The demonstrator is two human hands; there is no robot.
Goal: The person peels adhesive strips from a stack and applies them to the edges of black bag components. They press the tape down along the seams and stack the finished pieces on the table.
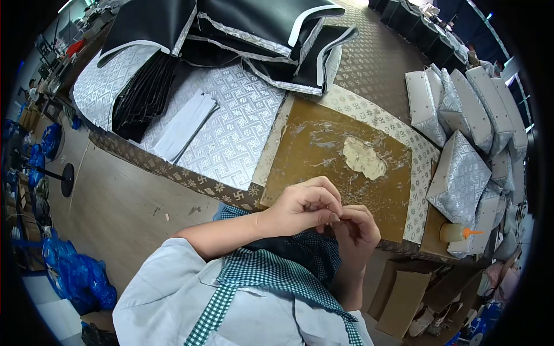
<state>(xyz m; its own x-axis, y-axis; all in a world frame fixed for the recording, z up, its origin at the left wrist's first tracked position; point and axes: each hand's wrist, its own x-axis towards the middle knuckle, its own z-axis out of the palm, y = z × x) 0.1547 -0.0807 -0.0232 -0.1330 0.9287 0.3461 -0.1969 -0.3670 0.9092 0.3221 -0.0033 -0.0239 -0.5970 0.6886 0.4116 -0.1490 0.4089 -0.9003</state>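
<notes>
My left hand [307, 205] and my right hand [358, 226] meet in front of my chest, at the near edge of the table. Both are closed in a pinch, their fingertips touching; anything between them is hidden or too small to make out. Just beyond lies a brown work board [311, 150] with smeared residue and a pale, dried patch [365, 158]. Left of the board, a stack of white strips [186, 127] rests on silver patterned sheets [242, 121].
Black panels with white edging [254, 29] are piled at the back. Silver patterned wedge-shaped pieces [460, 173] crowd the right side, near a glue bottle with an orange tip [452, 232]. A cardboard box [404, 300] stands below right; blue plastic bags [75, 271] lie on the left floor.
</notes>
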